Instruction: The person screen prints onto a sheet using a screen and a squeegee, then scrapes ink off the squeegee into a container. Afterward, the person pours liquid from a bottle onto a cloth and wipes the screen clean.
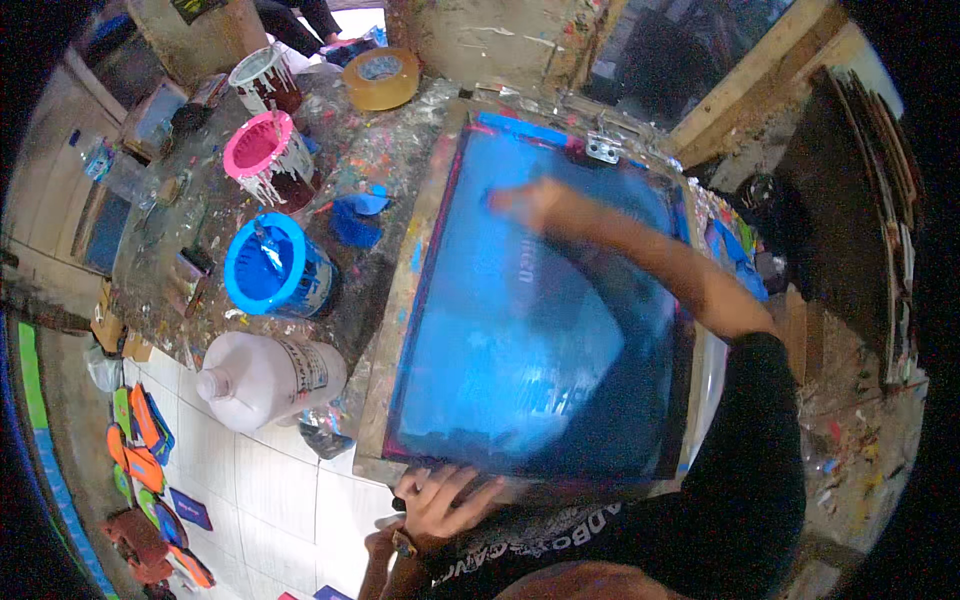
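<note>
A screen printing frame (375, 410) with blue-stained mesh lies in front of me, its wooden sides smeared with paint. Faint lettering shows in the mesh near its middle. My left hand (450, 505) grips the frame's near edge, its fingers bent over the wood. Reaching in from the right, my right hand (535, 205) is over the upper part of the mesh. Motion blurs its fingers, and a small reddish patch shows at their tips; whether it is a held thing I cannot tell. My right arm throws a dark shadow across the mesh. A metal hinge clamp (602, 148) sits at the frame's far edge.
Left of the frame stand a blue paint tub (238, 285), a pink-rimmed tub (240, 150), a white-rimmed tub (245, 75) and a white plastic bottle (245, 385). A tape roll (385, 92) and a blue scrap (355, 222) lie nearby. Colourful printed pieces (145, 465) lie on the floor.
</note>
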Available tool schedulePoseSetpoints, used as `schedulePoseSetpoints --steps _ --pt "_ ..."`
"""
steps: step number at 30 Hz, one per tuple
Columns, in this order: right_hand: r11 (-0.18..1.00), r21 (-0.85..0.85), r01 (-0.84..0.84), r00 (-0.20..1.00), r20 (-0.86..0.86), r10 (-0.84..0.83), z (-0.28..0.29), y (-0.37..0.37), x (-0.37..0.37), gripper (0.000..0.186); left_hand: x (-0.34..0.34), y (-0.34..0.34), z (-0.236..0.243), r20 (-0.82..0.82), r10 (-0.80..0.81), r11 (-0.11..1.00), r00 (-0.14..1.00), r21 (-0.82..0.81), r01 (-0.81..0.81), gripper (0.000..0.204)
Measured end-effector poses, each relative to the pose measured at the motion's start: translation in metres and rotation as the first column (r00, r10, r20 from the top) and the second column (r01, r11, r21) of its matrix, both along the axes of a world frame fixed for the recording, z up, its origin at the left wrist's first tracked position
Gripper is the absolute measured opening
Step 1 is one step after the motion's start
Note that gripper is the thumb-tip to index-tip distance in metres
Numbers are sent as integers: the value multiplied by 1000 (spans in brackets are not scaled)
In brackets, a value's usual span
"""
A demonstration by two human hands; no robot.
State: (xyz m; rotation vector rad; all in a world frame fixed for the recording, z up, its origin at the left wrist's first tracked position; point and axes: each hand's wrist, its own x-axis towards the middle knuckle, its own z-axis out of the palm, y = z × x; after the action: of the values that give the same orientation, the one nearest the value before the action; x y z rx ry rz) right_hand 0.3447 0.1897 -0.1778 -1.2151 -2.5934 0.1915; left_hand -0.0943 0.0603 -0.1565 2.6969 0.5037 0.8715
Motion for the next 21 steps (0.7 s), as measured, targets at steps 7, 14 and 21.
schedulePoseSetpoints --steps 7,14,21 --pt "987 -15 161 986 -51 -162 1 -12 -4 26 10 0 -2 8 4 1000 1000 14 -4 32" --pt "847 -241 473 865 -58 -499 -2 -23 5 33 5 -1 2 -9 -18 1000 1000 19 19 38" --pt "890 -59 452 889 110 -444 13 -13 29 24 9 -1 5 30 -7 1000 1000 -6 8 35"
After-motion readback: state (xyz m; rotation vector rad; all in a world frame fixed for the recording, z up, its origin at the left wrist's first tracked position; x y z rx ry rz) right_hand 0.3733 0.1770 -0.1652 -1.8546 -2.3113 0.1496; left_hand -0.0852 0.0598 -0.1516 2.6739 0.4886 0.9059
